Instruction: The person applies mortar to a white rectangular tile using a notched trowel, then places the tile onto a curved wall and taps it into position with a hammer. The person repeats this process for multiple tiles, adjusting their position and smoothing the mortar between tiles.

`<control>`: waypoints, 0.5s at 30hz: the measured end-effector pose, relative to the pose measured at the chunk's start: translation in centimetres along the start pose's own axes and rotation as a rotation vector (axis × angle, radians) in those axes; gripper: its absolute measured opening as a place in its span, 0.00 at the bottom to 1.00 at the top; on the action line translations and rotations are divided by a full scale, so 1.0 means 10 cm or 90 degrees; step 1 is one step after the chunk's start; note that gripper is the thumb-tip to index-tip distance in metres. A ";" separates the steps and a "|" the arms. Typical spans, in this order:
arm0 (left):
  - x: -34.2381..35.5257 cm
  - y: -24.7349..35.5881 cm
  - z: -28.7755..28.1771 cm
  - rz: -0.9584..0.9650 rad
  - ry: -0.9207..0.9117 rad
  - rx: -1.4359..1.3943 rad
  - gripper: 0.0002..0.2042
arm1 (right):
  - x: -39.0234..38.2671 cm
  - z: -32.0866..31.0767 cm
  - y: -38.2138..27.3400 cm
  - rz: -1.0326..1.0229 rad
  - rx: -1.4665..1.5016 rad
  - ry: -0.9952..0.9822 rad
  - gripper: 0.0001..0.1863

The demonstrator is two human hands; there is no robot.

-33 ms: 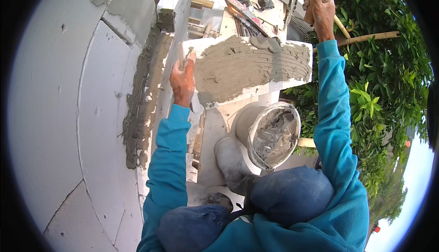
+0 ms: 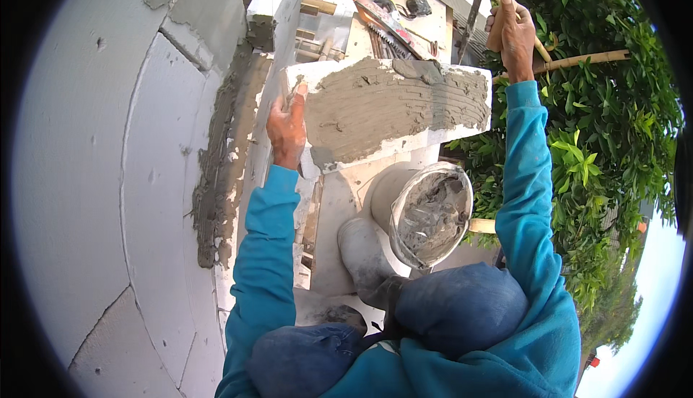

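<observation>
A white lightweight block (image 2: 294, 73) lies in front of me, its upper face spread with grey mortar (image 2: 375, 109) that shows fine ridges toward the right. My left hand (image 2: 288, 132) grips the block's left end, thumb on top and fingers over the far edge. Up and to the right, my right hand (image 2: 515, 37) is closed round the wooden handle of a notched trowel (image 2: 474, 17). The trowel is seen nearly edge-on, raised beyond the block's right end. Below the block stands a white bucket (image 2: 385, 199) of grey mortar.
A block wall (image 2: 94, 160) rises on the left, with a mortar-covered ledge (image 2: 209, 203) beside it. Beyond the block, a handsaw (image 2: 390, 26) lies on a board. Bamboo poles (image 2: 592, 59) and leafy bushes (image 2: 613, 124) border the right side. My boot (image 2: 364, 257) is beside the bucket.
My right hand with the trowel has come slightly nearer to me and a little to the right. My left hand stays on the block.
</observation>
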State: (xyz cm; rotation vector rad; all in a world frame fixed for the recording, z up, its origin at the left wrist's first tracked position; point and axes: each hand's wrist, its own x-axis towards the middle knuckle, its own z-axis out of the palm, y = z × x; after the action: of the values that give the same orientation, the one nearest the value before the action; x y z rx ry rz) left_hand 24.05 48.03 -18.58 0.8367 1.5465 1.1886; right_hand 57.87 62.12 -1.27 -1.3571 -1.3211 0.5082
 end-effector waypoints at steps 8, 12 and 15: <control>0.14 -0.21 0.04 0.005 -0.029 0.040 0.39 | -1.13 -0.89 1.15 0.301 -0.238 0.000 0.32; 0.11 -0.12 0.16 0.038 -0.005 -0.050 0.42 | -1.07 -0.59 1.20 0.167 -0.525 -0.080 0.38; 0.07 -0.09 0.03 -0.017 -0.048 -0.095 0.43 | -1.16 -0.14 0.79 0.263 -0.391 -0.163 0.37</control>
State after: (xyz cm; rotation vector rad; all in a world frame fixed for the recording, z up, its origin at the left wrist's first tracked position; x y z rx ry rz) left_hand 24.13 48.50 -19.64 0.7510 1.3863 1.2232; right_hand 59.02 53.23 -12.17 -2.1574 -1.4739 0.5932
